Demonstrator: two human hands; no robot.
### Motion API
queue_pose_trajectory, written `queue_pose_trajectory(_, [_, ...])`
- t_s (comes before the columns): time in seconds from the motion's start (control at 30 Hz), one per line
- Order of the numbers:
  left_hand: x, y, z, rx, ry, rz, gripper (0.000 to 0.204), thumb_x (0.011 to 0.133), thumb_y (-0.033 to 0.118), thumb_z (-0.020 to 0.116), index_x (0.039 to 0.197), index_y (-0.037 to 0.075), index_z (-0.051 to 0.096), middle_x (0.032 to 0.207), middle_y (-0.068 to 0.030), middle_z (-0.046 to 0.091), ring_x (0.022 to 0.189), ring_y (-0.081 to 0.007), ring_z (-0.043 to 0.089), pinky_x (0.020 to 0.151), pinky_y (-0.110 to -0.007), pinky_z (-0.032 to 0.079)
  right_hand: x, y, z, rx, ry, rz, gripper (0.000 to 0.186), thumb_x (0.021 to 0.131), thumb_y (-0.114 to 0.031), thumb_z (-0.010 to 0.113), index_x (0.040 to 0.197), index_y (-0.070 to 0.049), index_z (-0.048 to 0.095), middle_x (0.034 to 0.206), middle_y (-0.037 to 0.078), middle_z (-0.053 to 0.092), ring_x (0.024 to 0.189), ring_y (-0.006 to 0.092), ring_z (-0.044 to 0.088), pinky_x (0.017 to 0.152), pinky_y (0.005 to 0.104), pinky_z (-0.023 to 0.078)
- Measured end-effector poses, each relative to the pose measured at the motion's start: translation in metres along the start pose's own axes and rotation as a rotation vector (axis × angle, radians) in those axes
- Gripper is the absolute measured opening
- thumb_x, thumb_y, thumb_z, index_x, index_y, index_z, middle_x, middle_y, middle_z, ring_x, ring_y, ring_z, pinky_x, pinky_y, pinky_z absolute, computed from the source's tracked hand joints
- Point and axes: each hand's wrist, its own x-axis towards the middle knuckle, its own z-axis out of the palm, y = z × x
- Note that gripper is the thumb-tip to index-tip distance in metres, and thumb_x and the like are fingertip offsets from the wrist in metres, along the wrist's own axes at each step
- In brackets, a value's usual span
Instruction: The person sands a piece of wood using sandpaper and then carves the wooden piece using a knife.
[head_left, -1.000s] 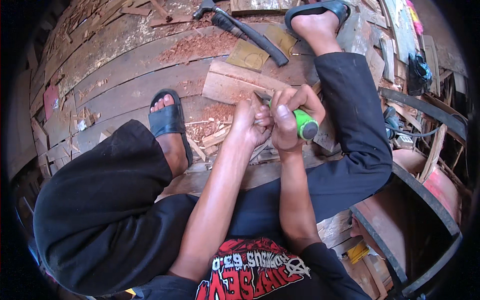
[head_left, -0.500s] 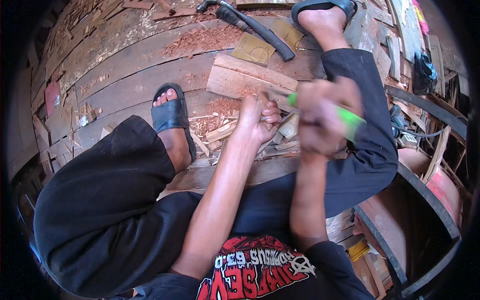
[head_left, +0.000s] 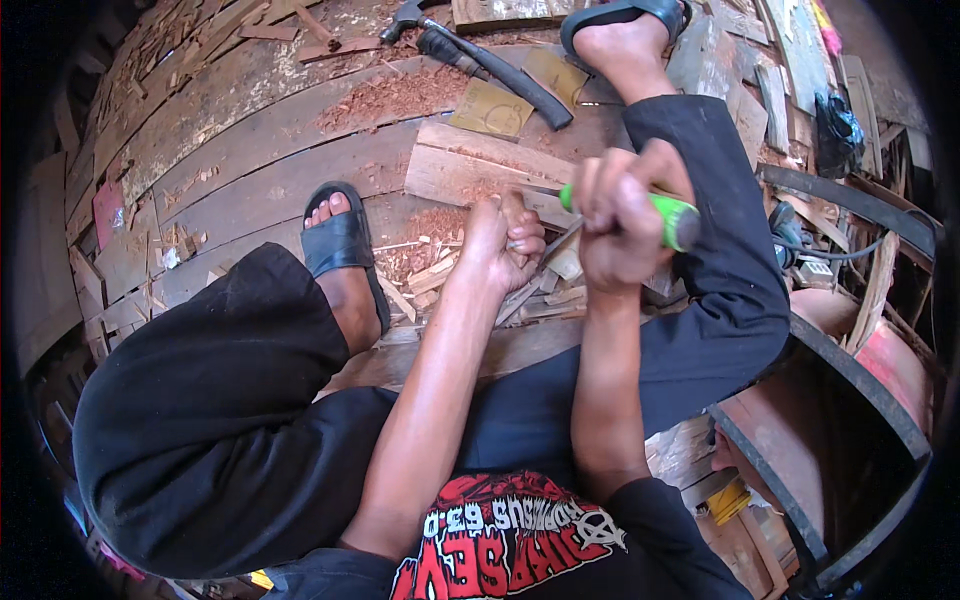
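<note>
My right hand (head_left: pixel 630 215) is closed around the bright green handle (head_left: pixel 672 220) of a hand tool. Its narrow metal shaft (head_left: pixel 543 189) points left toward my left hand; the tip is hidden, so I cannot tell its exact kind. My left hand (head_left: pixel 503 240) is curled into a fist at the near edge of a wooden board (head_left: pixel 440 165). A brownish bit shows at its thumb side, but what the fingers hold is not clear. Reddish sawdust and wood offcuts (head_left: pixel 435 275) lie below the board, beside my left hand.
Beyond the board lie a hammer (head_left: pixel 500 68) and two yellowish sandpaper sheets (head_left: pixel 490 108). My sandalled feet (head_left: pixel 337 235) stand either side of the work. Sawdust (head_left: pixel 390 98) covers the floor planks. At right are a curved dark metal frame (head_left: pixel 865 385), a cable and scrap wood.
My right hand and the green-handled tool, blurred before, now show sharply and sit slightly to the left. My left hand remains closed at the board. The whole view has shifted a little.
</note>
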Motion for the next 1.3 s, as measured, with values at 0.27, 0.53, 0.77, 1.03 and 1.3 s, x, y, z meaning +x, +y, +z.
queue_pose_trajectory(0.27, [-0.035,-0.013,0.004,0.226,0.125,0.13,0.022,0.099,0.018,0.046,0.102,-0.003,0.05,0.082,-0.01,0.058,0.062,-0.0134,0.054,0.051,-0.022,0.047,0.0,-0.012,-0.01,0.109,0.121,-0.098,0.028,0.094,-0.015,0.06,0.075,-0.006,0.041,0.057,0.002,0.043,0.049,0.009,0.04,0.048,0.0254,0.034])
queue_pose_trajectory(0.53, [-0.04,-0.02,-0.001,0.273,0.212,0.149,0.02,0.099,0.026,0.042,0.084,0.014,0.04,0.066,0.0036,0.042,0.046,-0.0042,0.033,0.041,-0.02,0.028,0.017,-0.072,0.019,0.115,-0.063,-0.195,0.027,0.094,-0.012,0.064,0.076,-0.007,0.045,0.058,0.002,0.047,0.05,0.013,0.046,0.047,0.0275,0.038])
queue_pose_trajectory(0.77, [-0.028,-0.017,0.005,0.296,0.057,0.137,0.018,0.1,0.025,0.041,0.085,0.015,0.039,0.063,0.0049,0.037,0.045,-0.0055,0.029,0.038,-0.021,0.024,0.0,0.008,0.005,-0.272,-0.157,-0.175,0.023,0.085,-0.007,0.06,0.073,-0.01,0.04,0.06,-0.001,0.04,0.05,0.0098,0.039,0.047,0.0279,0.03])
queue_pose_trajectory(1.03, [-0.035,-0.018,0.014,0.28,0.133,0.156,0.014,0.101,0.023,0.041,0.089,0.016,0.043,0.067,0.0051,0.038,0.046,-0.0045,0.029,0.037,-0.02,0.024,0.016,-0.031,0.007,-0.022,-0.077,-0.163,0.02,0.084,-0.004,0.056,0.074,-0.009,0.04,0.058,-0.001,0.041,0.047,0.0081,0.037,0.047,0.0277,0.031])
queue_pose_trajectory(1.3, [-0.031,-0.021,0.02,0.314,0.165,0.181,0.022,0.105,0.029,0.037,0.088,0.016,0.043,0.067,0.0065,0.035,0.045,-0.0034,0.028,0.036,-0.019,0.022,0.018,-0.032,0.008,0.054,-0.096,-0.102,0.025,0.081,0.0,0.059,0.067,-0.008,0.039,0.059,0.001,0.044,0.05,0.0103,0.04,0.052,0.0267,0.039])
